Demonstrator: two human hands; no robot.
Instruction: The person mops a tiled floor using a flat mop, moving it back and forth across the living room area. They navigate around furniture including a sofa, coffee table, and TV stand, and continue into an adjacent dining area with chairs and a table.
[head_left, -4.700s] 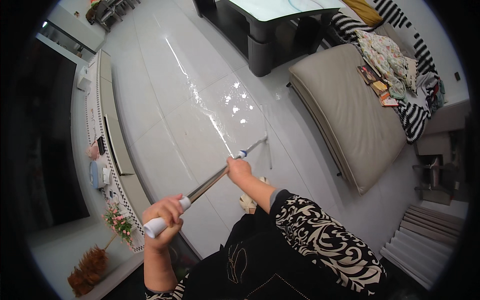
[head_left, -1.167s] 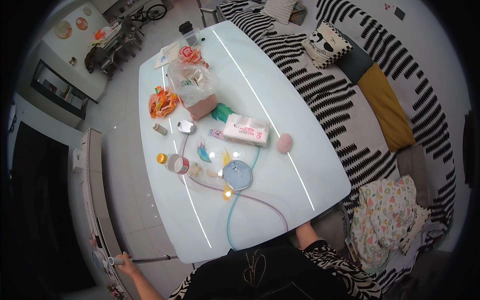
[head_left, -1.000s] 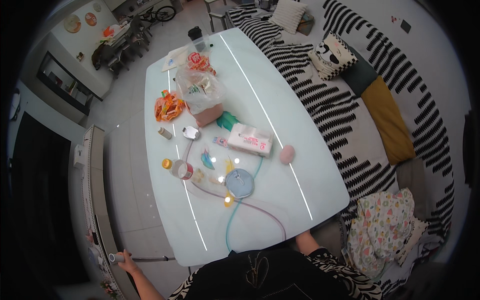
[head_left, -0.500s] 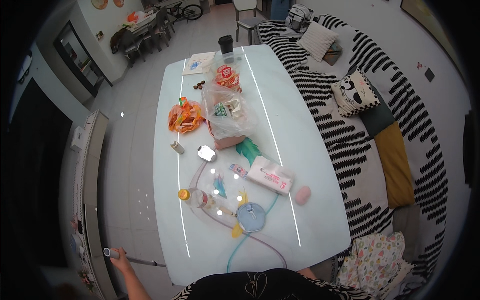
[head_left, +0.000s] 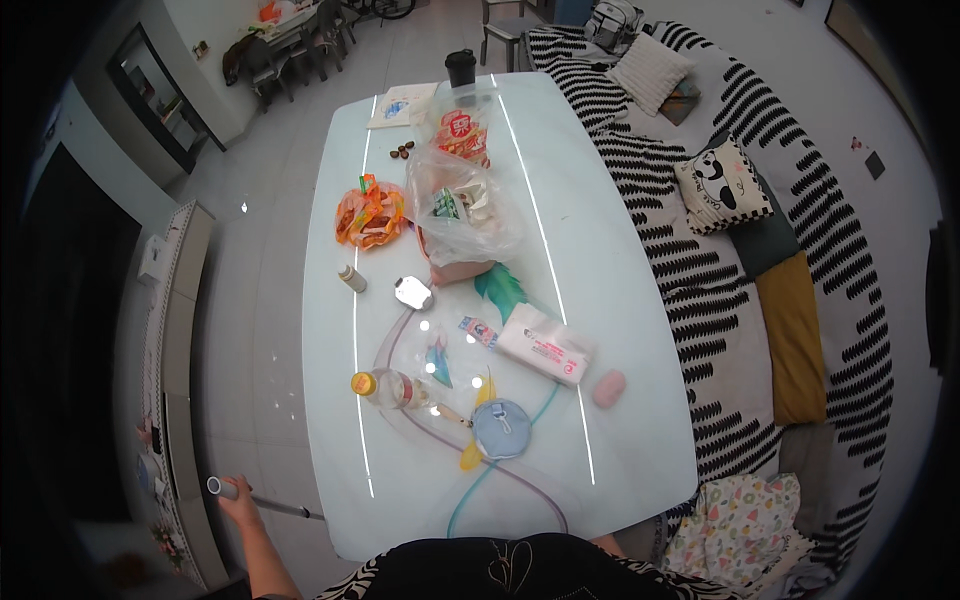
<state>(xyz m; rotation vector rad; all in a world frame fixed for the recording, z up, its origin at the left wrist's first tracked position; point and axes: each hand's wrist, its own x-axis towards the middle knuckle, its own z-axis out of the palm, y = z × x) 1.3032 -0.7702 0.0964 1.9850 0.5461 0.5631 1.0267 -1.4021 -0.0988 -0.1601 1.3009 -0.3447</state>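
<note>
My left hand point(head_left: 238, 502) is closed around the light grey grip of a long pole point(head_left: 280, 508), out past the table's left edge. The pole's thin metal shaft slants right and passes out of sight at the table's near left corner, so what is on its far end is hidden. Of my right arm only a sliver of skin shows beside my black top, and my right hand is not visible. On the glossy pale table point(head_left: 560, 480), the nearest items are a clear bottle with a yellow cap point(head_left: 392, 388) lying on its side and a round blue zip pouch point(head_left: 502, 428).
Farther up the table are a tissue pack point(head_left: 545, 345), a pink oval object point(head_left: 609, 389), a small white bottle point(head_left: 352, 279), an orange bag point(head_left: 370, 215), a clear plastic bag point(head_left: 465, 210) and a black cup point(head_left: 460, 68). A patterned sofa point(head_left: 650, 260) runs along the right, a low cabinet point(head_left: 190, 290) along the left.
The view has shifted slightly, and the table's near items sit a little higher in it. My left hand and the pole also appear slightly higher, the grip still held.
</note>
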